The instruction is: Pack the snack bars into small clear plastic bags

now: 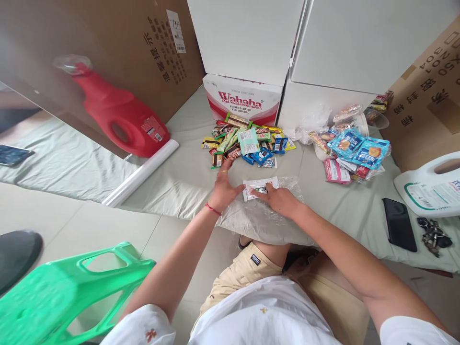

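Observation:
My left hand has its fingers spread, the fingertips close to the near edge of a pile of wrapped snack bars. Its thumb points at the left end of a small white snack packet. Across that packet lie the outstretched fingers of my right hand, pressing on it from above. Under the packet and my right hand a clear plastic bag is laid on the cloth. A pale green packet rests on top of the snack pile, with blue packets at its right.
Behind the pile stands a Wahaba-style red and white water carton. At right are blue snack packs, a black phone, keys and a white jug. At left are a red jug, a white roll and a green stool.

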`<state>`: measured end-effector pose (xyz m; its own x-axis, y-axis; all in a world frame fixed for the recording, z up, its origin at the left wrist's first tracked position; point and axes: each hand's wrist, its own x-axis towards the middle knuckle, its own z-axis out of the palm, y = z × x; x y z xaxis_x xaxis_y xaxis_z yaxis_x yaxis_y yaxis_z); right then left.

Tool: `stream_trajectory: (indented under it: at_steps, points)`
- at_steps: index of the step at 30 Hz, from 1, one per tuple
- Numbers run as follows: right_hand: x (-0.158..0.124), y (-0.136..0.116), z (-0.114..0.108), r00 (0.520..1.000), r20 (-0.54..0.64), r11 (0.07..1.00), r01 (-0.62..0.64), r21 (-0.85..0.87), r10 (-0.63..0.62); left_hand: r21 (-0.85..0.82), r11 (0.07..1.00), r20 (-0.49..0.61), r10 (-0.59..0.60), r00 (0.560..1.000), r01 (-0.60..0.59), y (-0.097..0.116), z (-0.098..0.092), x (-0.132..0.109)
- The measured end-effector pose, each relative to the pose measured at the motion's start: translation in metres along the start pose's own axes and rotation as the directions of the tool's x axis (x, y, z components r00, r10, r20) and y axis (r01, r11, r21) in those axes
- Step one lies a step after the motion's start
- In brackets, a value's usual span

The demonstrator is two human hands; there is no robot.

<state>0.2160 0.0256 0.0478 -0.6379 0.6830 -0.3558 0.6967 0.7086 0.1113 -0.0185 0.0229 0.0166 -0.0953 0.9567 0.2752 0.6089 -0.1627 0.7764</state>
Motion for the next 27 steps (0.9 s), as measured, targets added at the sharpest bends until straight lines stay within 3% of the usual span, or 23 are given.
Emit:
stream_trajectory:
  at_steps: [2,4,9,12,15,17,20,22,27]
  points:
    - [-0.001,0.0,0.0,1.0,-0.004,1.0,0.002,-0.008,-0.002,-0.057,0.995,0.184,0.088,0.979,-0.079,-0.003,0.001,0.011]
    - [-0.001,0.0,0.0,1.0,0.004,1.0,0.001,-0.009,-0.001,-0.089,0.989,0.348,0.145,0.926,-0.121,-0.009,-0.002,0.013]
    - [-0.001,0.0,0.001,1.0,0.016,1.0,0.005,-0.019,-0.005,0.114,0.971,0.545,0.115,0.831,-0.209,-0.022,-0.018,-0.003]
    - [0.001,0.001,0.001,1.0,0.028,1.0,0.011,-0.027,-0.01,0.325,0.909,0.526,0.056,0.849,-0.261,-0.012,-0.022,-0.011]
    - [0.001,0.001,0.0,0.999,0.039,1.0,0.004,-0.016,-0.003,0.44,0.815,0.431,0.176,0.885,-0.376,0.007,-0.014,-0.012]
    - [0.0,-0.001,-0.002,0.999,0.037,1.0,-0.002,0.002,0.002,0.385,0.763,0.42,0.356,0.835,-0.519,0.017,-0.003,-0.011]
    - [-0.001,-0.002,-0.002,1.0,0.026,1.0,-0.002,0.018,0.002,0.189,0.723,0.491,0.516,0.702,-0.664,0.017,0.016,-0.009]
    - [-0.002,-0.002,-0.001,1.0,0.016,1.0,-0.006,0.027,0.005,0.098,0.758,0.546,0.501,0.672,-0.645,0.008,0.027,-0.007]
    - [-0.012,0.01,0.011,0.999,-0.041,0.993,0.023,0.113,-0.019,0.077,0.864,0.586,0.365,0.723,-0.498,-0.008,0.036,-0.005]
